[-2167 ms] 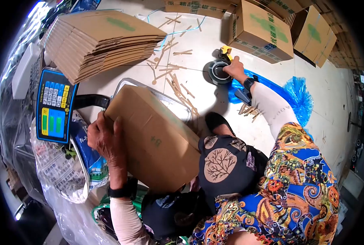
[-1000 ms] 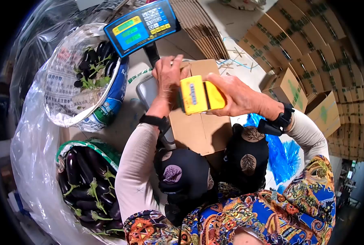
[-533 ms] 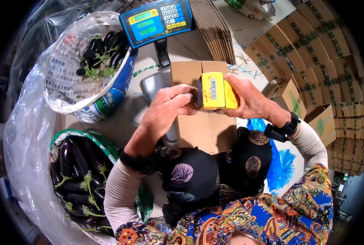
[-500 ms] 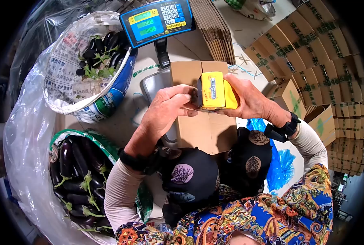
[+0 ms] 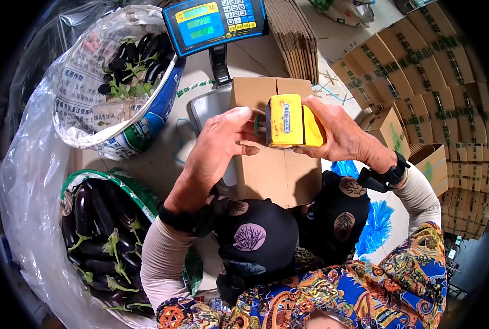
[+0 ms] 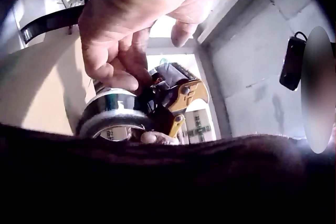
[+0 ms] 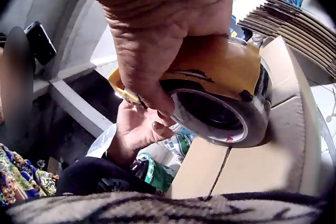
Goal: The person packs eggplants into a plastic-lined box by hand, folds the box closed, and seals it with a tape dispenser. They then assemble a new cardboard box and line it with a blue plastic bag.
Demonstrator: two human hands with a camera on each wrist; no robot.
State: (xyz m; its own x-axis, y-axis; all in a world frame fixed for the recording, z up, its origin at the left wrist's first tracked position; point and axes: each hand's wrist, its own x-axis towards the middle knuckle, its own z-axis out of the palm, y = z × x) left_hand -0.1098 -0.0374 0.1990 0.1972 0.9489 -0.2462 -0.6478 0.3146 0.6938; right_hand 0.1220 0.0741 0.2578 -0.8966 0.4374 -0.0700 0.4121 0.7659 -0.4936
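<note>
My right hand (image 5: 340,131) grips a yellow tape dispenser (image 5: 285,118) above a cardboard carton (image 5: 280,178). In the right wrist view, the dispenser's tape roll (image 7: 254,129) shows below the yellow casing. My left hand (image 5: 214,145) is at the dispenser's left side, with the thumb apart from the fingers. In the left wrist view, the fingertips (image 6: 123,81) touch the tape roll beside the dispenser's orange metal part (image 6: 186,98). The carton's two top flaps meet at a seam, and it lies partly over the scale's metal platform (image 5: 200,107).
The scale's display (image 5: 214,24) stands behind the carton. At left are a newspaper-lined basket (image 5: 77,134) and a green-rimmed basket (image 5: 72,183), both with eggplants. Flattened cartons (image 5: 293,41) stand behind; stacked cartons (image 5: 414,66) and blue plastic (image 5: 376,225) are at right.
The right hand has brought the dispenser up from the floor to above the carton. The left hand has left the carton's side for the tape roll, and its thumb and fingers have spread slightly.
</note>
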